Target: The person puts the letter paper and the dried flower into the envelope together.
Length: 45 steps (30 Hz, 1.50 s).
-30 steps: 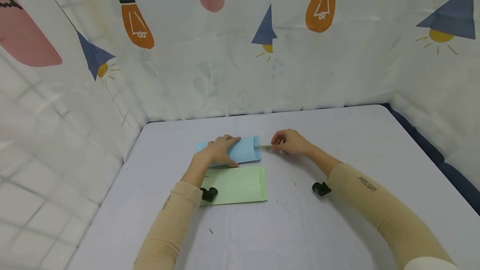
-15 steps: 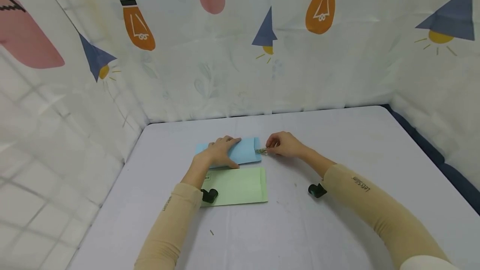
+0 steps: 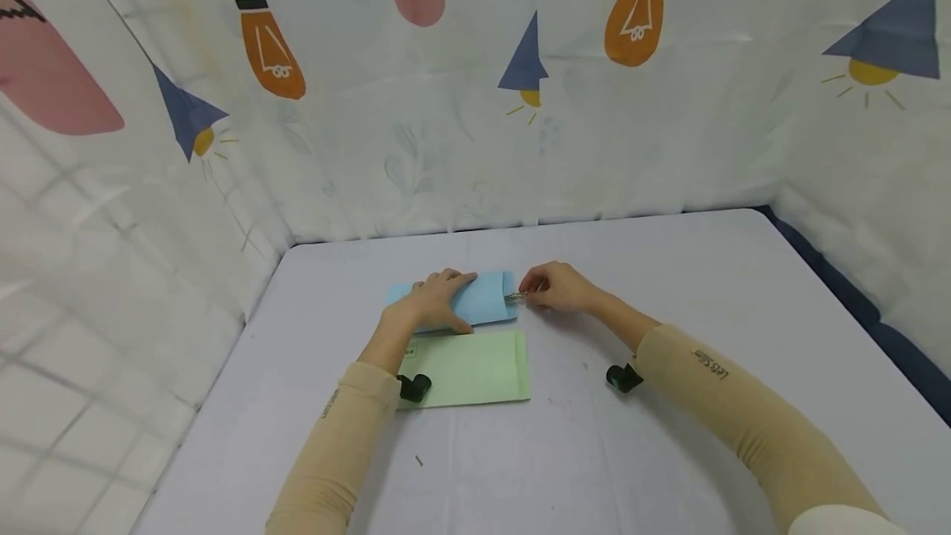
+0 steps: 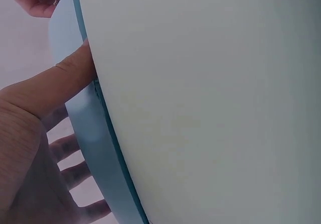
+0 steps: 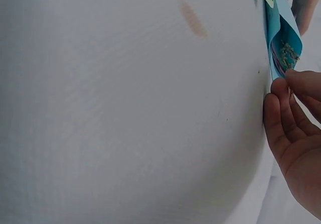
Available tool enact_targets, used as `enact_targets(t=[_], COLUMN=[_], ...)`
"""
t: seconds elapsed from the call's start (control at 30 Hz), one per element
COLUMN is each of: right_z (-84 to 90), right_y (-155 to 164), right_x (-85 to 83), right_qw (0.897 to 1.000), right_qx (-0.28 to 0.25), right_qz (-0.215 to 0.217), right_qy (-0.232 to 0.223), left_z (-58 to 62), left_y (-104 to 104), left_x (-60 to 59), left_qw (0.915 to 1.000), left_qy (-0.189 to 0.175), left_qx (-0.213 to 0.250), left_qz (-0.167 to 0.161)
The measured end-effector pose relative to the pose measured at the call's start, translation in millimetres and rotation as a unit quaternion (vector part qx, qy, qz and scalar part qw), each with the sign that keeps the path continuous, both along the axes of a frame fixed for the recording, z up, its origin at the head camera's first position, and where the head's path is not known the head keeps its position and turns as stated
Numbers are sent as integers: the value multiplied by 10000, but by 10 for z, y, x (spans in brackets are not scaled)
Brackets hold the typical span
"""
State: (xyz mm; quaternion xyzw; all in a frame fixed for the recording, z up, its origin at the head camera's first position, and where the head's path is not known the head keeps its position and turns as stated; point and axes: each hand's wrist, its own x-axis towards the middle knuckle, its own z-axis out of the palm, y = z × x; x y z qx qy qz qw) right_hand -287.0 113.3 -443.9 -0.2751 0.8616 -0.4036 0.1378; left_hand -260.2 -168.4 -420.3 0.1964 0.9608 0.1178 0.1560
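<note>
The blue envelope (image 3: 464, 300) lies flat on the bench (image 3: 669, 287), its long axis running left to right, with its open mouth at the right end. The right hand (image 3: 555, 287) is just beside that mouth, its grip narrow, pinching a small folded, printed slip (image 3: 515, 297) whose tip already sits inside the opening; the right wrist view shows the slip (image 5: 286, 56) tucked between the envelope's (image 5: 279, 30) parted walls. So the slip points leftward along the envelope's length.

The left hand (image 3: 437, 299) lies flat on the envelope's left and middle part, fingers spread and pressing it down, thumb on the near edge.

Just nearer, touching or slightly overlapping the blue one's near edge, lies a green envelope (image 3: 468, 368), also lengthwise left to right. Nothing stands between the right hand and the mouth. A patterned curtain (image 3: 475, 89) closes the far side and both flanks.
</note>
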Motion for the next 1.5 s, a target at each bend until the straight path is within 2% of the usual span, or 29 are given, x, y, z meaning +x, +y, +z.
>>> enact_targets(t=[0.37,0.87,1.5], right_z=[-44,-13,-37], right_y=[-6,-76,-198], right_x=[-29,11,44], right_qw=[10000,9999,9993], right_qx=[-73,-135,-342], right_qz=[16,-73,162], right_qy=[-27,-69,-21], left_z=[13,7,-25], left_y=[11,9,2], left_x=[-3,6,-9], left_qw=[10000,10000,10000], left_qy=[-13,-13,-15], left_qx=[-35,-31,-15], left_qz=[-6,41,53])
